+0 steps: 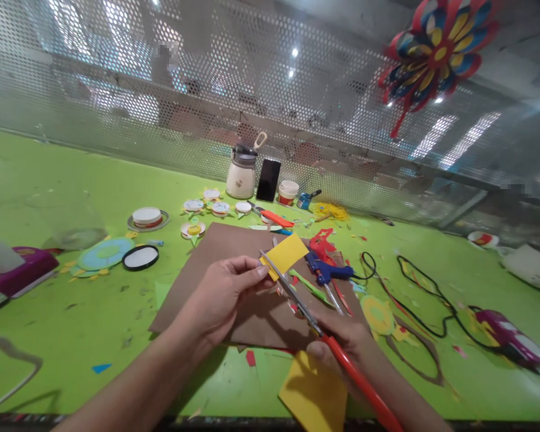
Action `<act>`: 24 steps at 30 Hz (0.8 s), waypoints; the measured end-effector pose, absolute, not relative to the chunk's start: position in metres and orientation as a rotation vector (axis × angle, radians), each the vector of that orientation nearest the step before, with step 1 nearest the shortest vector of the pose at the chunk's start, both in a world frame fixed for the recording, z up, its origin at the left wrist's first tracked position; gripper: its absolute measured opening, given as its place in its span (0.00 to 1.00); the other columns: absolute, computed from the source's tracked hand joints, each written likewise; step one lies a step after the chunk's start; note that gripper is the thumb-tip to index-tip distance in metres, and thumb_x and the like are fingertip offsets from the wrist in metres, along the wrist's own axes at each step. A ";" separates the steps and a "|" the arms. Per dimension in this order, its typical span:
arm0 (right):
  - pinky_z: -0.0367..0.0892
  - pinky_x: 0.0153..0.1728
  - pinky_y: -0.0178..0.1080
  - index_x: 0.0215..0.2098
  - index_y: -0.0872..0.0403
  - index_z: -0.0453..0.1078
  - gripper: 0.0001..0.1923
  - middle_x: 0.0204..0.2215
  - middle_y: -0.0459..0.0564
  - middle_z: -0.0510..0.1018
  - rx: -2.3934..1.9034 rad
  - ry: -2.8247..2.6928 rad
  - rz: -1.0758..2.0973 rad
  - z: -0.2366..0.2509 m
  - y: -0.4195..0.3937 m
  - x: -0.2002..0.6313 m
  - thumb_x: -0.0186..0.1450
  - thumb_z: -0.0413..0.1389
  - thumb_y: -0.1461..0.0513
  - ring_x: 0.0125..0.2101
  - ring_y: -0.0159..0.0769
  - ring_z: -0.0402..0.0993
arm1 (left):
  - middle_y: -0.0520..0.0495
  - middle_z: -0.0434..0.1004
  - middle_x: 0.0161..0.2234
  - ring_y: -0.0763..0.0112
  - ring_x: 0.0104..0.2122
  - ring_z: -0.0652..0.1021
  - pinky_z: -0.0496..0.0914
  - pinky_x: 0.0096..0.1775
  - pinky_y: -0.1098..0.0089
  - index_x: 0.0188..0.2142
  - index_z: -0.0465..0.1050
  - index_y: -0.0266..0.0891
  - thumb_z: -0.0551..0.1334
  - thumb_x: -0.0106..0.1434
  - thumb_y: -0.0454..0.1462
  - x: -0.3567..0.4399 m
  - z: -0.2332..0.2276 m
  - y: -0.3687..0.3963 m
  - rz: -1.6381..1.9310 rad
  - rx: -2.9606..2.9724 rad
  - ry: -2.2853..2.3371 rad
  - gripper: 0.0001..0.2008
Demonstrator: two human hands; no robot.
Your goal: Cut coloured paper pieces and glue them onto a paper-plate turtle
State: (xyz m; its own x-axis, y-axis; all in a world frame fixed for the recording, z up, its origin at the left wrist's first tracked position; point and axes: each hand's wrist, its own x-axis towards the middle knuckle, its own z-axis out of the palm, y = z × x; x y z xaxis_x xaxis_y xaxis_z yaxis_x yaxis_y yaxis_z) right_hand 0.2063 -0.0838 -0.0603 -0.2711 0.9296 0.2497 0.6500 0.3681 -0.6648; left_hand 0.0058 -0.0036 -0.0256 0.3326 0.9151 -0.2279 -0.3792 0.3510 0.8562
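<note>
A yellow sheet (312, 393) lies nearest, at the front edge of the green surface (94, 324), its lower part cut off by the frame. Just above it the right hand (342, 348) grips red-handled scissors (324, 336); its fingers are closed around the handles, which hide most of them. The blades run up-left from the brown board (234, 282) and are parted around a small yellow paper piece (284, 254). The left hand (222, 294) pinches that piece at its left corner, thumb and fingers closed on it, over the board's middle. Right of the board lies a blue glue gun (326, 271), its black cord (427, 300) trailing rightward. Behind the board stand a white jar (242, 174) and a dark phone (269, 180).
</note>
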 end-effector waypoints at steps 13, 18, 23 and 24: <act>0.57 0.15 0.29 0.30 0.56 0.73 0.23 0.17 0.42 0.64 -1.655 -1.764 1.148 -0.035 -0.085 0.207 0.65 0.49 0.46 0.16 0.26 0.60 | 0.42 0.78 0.25 0.69 0.25 0.79 0.76 0.37 0.68 0.19 0.72 0.31 0.64 0.52 0.24 0.011 -0.052 0.011 0.902 0.699 0.946 0.07; 0.59 0.21 0.31 0.32 0.57 0.73 0.21 0.20 0.44 0.69 -1.750 -1.873 0.677 -0.028 -0.062 0.235 0.64 0.52 0.48 0.20 0.29 0.64 | 0.45 0.78 0.24 0.69 0.25 0.79 0.75 0.36 0.69 0.21 0.71 0.34 0.66 0.51 0.28 0.017 -0.060 0.016 0.934 0.753 0.959 0.06; 0.64 0.29 0.37 0.46 0.56 0.73 0.22 0.28 0.52 0.79 -2.035 -1.921 0.278 -0.040 -0.048 0.257 0.64 0.51 0.49 0.27 0.39 0.74 | 0.40 0.80 0.27 0.65 0.30 0.81 0.74 0.40 0.68 0.24 0.72 0.33 0.66 0.53 0.31 0.023 -0.063 0.014 0.776 0.897 0.877 0.05; 0.65 0.31 0.38 0.48 0.55 0.72 0.22 0.31 0.54 0.80 -2.102 -1.932 0.191 -0.043 -0.046 0.259 0.64 0.51 0.50 0.30 0.42 0.75 | 0.41 0.80 0.27 0.65 0.30 0.81 0.75 0.40 0.67 0.24 0.73 0.33 0.66 0.53 0.31 0.023 -0.063 0.014 0.769 0.912 0.873 0.04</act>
State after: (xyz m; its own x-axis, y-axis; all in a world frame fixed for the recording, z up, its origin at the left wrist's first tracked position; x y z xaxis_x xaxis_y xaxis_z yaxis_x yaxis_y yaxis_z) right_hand 0.2586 -0.0458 -0.0427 0.0970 0.9911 0.0907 0.9543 -0.0667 -0.2914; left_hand 0.0225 0.0142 -0.0630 0.4382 0.8485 -0.2967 -0.1871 0.4090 0.8931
